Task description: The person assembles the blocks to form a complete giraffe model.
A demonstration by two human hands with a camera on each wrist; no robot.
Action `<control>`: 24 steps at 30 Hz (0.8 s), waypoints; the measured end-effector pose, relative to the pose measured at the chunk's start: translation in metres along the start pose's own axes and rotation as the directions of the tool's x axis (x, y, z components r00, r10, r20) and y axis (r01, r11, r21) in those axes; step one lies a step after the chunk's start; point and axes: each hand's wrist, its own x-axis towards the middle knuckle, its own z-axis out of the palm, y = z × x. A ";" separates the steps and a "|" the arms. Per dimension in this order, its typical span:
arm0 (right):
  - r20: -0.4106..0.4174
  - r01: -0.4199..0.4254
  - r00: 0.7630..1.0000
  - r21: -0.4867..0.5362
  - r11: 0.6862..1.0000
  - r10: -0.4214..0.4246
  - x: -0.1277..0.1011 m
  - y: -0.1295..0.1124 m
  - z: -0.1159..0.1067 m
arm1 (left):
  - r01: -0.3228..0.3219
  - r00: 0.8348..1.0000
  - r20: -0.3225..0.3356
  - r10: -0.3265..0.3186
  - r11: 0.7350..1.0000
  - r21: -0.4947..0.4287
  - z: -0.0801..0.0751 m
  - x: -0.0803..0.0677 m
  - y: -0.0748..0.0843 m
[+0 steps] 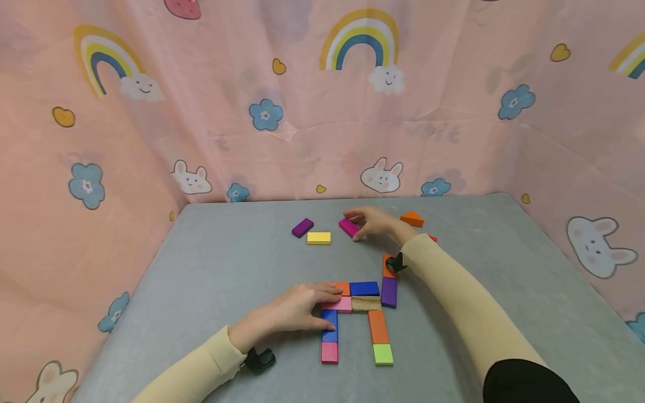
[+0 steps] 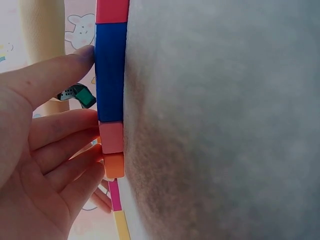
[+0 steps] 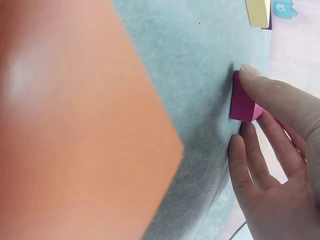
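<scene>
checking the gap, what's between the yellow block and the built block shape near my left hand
Nothing: in the head view only bare grey table lies between the yellow block and the block shape.

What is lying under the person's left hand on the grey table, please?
The left hand rests on the block figure, its fingers over a pink block and an orange block, thumb against the blue block. The parts of those blocks beneath the fingers are hidden.
</scene>
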 end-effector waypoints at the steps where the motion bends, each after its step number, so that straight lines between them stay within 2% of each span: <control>1: 0.000 0.000 1.000 0.001 1.000 0.000 0.000 0.001 0.000 | 0.000 1.000 0.001 0.000 1.000 0.001 0.000 0.000 0.000; 8: -0.021 -0.003 1.000 0.001 1.000 0.003 0.001 0.002 0.001 | -0.009 1.000 -0.006 0.009 1.000 0.002 0.001 0.000 0.000; 12: -0.079 -0.029 0.996 0.025 0.999 0.031 -0.003 -0.001 -0.002 | -0.012 1.000 -0.011 0.013 1.000 0.005 0.001 0.000 -0.001; 19: -0.200 -0.070 0.978 -0.045 0.997 0.060 -0.030 -0.005 -0.014 | -0.018 1.000 -0.007 0.018 1.000 -0.001 0.001 0.001 -0.001; 24: -0.233 -0.074 0.971 -0.080 0.994 0.054 -0.052 -0.001 -0.017 | -0.009 1.000 0.000 0.009 1.000 -0.017 0.001 0.000 -0.001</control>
